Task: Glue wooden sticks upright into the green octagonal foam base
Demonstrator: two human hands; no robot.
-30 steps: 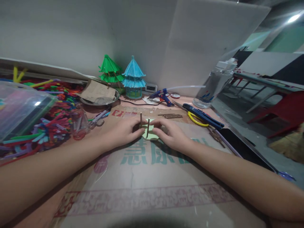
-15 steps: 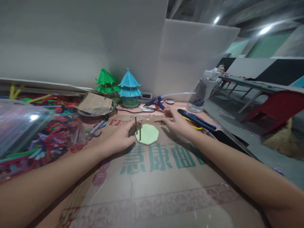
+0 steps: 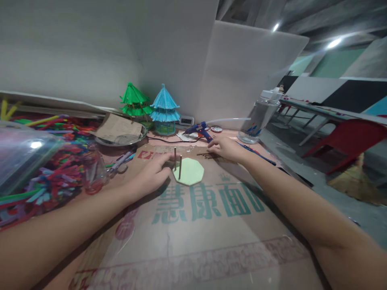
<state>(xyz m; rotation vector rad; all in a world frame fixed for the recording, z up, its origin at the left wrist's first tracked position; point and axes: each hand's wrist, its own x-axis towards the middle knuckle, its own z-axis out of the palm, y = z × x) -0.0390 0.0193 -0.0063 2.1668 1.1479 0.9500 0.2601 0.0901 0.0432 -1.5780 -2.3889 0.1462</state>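
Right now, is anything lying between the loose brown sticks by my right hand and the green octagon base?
Nothing visible does. Your right hand is at the loose brown sticks, and only bare cardboard separates them from the green octagon base. The two upright sticks stand at its left edge, near your left hand.

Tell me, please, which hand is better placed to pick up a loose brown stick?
Right: the right hand lies over the loose brown sticks beside the glue gun, while the left hand is at the green octagon, by its two upright sticks.
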